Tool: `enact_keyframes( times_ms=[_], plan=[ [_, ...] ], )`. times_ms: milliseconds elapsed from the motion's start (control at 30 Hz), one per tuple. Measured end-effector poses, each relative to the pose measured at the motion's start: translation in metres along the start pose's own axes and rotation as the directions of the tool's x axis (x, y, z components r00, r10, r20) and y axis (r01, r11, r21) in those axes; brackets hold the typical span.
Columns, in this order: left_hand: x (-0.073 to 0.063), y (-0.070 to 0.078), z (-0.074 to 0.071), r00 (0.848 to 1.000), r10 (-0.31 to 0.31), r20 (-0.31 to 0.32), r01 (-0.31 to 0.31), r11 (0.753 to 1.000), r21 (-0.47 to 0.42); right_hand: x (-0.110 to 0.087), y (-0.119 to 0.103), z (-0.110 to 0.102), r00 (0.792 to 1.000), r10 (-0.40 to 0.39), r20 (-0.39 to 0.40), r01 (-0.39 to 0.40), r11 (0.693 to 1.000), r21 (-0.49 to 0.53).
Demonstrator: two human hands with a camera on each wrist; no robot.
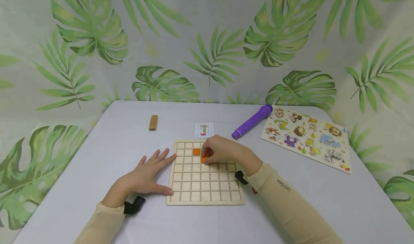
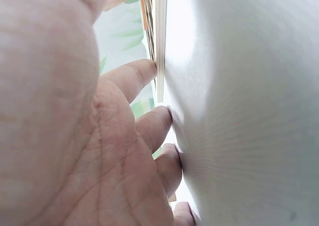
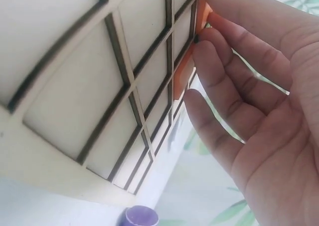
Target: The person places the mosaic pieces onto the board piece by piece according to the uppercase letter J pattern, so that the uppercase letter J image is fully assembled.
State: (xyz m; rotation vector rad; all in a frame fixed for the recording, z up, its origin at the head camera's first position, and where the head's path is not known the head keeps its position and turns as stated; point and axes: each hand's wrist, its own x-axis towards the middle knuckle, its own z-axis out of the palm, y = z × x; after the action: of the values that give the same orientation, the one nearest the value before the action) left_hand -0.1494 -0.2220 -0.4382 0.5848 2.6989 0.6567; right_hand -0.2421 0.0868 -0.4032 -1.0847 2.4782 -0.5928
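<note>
- Nearest us, we see a small red thing (image 1: 254, 190) just beyond the right sleeve (image 1: 291, 201), too much hidden to name.
- Our left hand (image 1: 143, 175) lies with fingers spread beside the gridded wooden board (image 1: 205, 202), holding nothing; its thumb and index finger touch the board's left edge, which we take to be steadying it.
- Over the board's far half, our right hand (image 1: 226, 151) pinches an orange block (image 1: 203, 159) between thumb and fingers, right at the grid; whether the block is fully seated we cannot tell.
- Just beyond and to the left, another orange block (image 1: 196, 151) occupies a square of its own; our fingers hide some squares nearby.
- We judge the step in hand to be setting blocks into a pattern, with only the beginning visible. The next move calls for squaring this block to its cell, pressing it flat, then loosening the pinch without nudging its neighbour.
- Past the board's far edge lies a small card (image 1: 204, 130) with a coloured, J-like figure on a grid; we would check each colour and square against it.
- Farther off are a purple microphone-shaped stick (image 1: 253, 122), an animal picture board (image 1: 321, 123) on the right and a brown block (image 1: 153, 123) on the left.
- A leaf-patterned cloth (image 1: 174, 93) hangs behind everything.
</note>
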Motion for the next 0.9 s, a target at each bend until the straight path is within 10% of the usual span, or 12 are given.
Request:
enact_keyframes(
  times_ms=[900],
  plan=[
    [-0.0014, 0.0016, -0.0009, 1.000, 0.001, -0.006, -0.001, 1.000, 0.001, 0.0010, -0.0034, -0.0028, 1.000, 0.016, 0.016, -0.016, 1.000, 0.020]
  ],
)
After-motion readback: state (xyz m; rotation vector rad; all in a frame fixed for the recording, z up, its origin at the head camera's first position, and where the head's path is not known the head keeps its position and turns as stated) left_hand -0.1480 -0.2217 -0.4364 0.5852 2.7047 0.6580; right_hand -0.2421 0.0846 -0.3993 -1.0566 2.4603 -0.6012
